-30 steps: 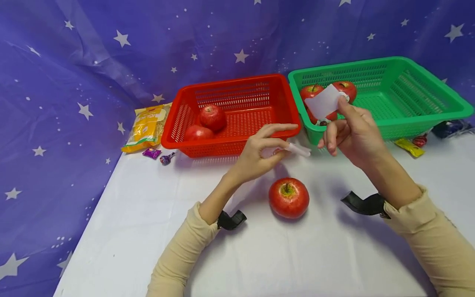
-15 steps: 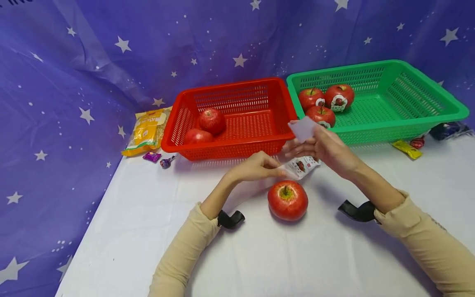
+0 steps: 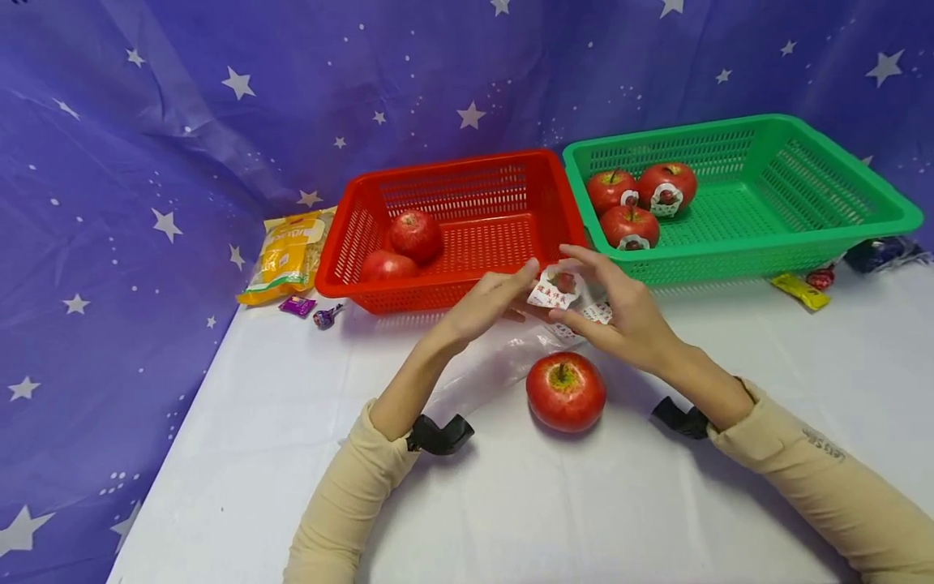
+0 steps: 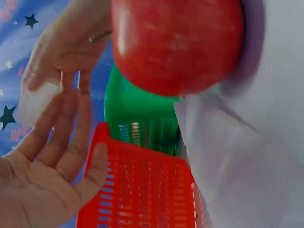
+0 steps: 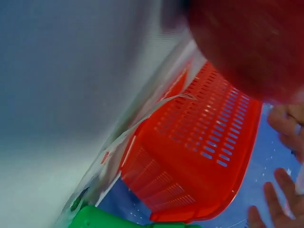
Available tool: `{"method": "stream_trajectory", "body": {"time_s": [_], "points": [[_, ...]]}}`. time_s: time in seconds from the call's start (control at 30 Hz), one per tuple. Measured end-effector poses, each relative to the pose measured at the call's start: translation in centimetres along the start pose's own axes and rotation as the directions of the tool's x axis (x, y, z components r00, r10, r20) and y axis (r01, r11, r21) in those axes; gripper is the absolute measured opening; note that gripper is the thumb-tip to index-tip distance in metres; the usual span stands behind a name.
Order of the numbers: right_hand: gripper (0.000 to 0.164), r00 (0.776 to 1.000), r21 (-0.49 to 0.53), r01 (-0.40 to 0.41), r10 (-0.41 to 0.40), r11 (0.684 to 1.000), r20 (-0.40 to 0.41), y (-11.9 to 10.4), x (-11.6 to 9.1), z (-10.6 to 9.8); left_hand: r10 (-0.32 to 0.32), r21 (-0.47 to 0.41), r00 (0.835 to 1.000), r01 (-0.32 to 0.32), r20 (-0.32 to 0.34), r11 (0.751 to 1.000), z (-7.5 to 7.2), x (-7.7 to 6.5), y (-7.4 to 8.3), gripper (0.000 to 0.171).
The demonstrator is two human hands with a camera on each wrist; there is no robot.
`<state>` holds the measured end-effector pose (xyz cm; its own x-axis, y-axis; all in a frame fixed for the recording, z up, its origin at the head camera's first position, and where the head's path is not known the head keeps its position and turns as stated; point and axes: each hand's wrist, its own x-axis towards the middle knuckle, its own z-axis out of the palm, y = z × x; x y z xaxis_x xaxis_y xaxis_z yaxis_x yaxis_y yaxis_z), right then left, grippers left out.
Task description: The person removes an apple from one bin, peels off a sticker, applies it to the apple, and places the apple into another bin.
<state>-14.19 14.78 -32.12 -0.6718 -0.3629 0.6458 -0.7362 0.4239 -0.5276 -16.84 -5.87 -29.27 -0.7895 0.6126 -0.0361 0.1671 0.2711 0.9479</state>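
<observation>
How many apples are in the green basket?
3, bunched at its left end: left apple, right apple beside it, and front apple before them. The near wall of the green basket could hide more.

The red apple (image 3: 565, 392) at the centre of the head view has smooth, glossy skin that catches highlights. Above it, the printed label (image 3: 554, 289) looks like thin white paper or coated film, while the clear film (image 3: 490, 367) spreading to the apple's left is shiny, crinkled plastic. The red basket (image 3: 409, 298) and green basket (image 3: 730, 261) are smooth plastic with a soft sheen. At left, the yellow packet (image 3: 284, 253) is glossy, creased plastic. The counter (image 3: 525, 519) has a matt, cloth-like white surface; the starry backdrop (image 3: 292, 89) is smooth, wrinkled sheeting. The beige sleeves (image 3: 346, 503) look like matt cloth.
</observation>
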Motion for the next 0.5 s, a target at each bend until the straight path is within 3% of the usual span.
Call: {"method": "stream_trajectory", "body": {"time_s": [0.07, 0.17, 0.37, 0.5], "points": [[0.063, 0.995, -0.089, 0.103, -0.104, 0.991, -0.008, 0.1, -0.1, 0.2, 0.015, -0.092, 1.0, -0.015, 0.005, 0.996, 0.0, -0.2, 0.3, 0.05], [0.067, 0.987, -0.149, 0.162, -0.163, 0.975, 0.008, 0.1, 0.0, 0.3, 0.048, -0.085, 0.999, -0.05, -0.021, 0.995, 0.1, -0.2, 0.1, 0.035], [0.091, 0.988, -0.013, 0.075, -0.072, 0.997, 0.138, -0.3, 0.3, -0.4, 0.099, -0.061, 0.994, -0.102, -0.051, 0.993, 0.7, 0.0, -0.4, 0.021], [0.099, 0.956, 0.097, -0.023, -0.006, 0.995, 0.293, -0.9, 0.4, -1.5, 0.11, 0.023, 0.992, -0.109, -0.061, 0.994, 1.1, -0.2, -0.1, 0.022]]}}
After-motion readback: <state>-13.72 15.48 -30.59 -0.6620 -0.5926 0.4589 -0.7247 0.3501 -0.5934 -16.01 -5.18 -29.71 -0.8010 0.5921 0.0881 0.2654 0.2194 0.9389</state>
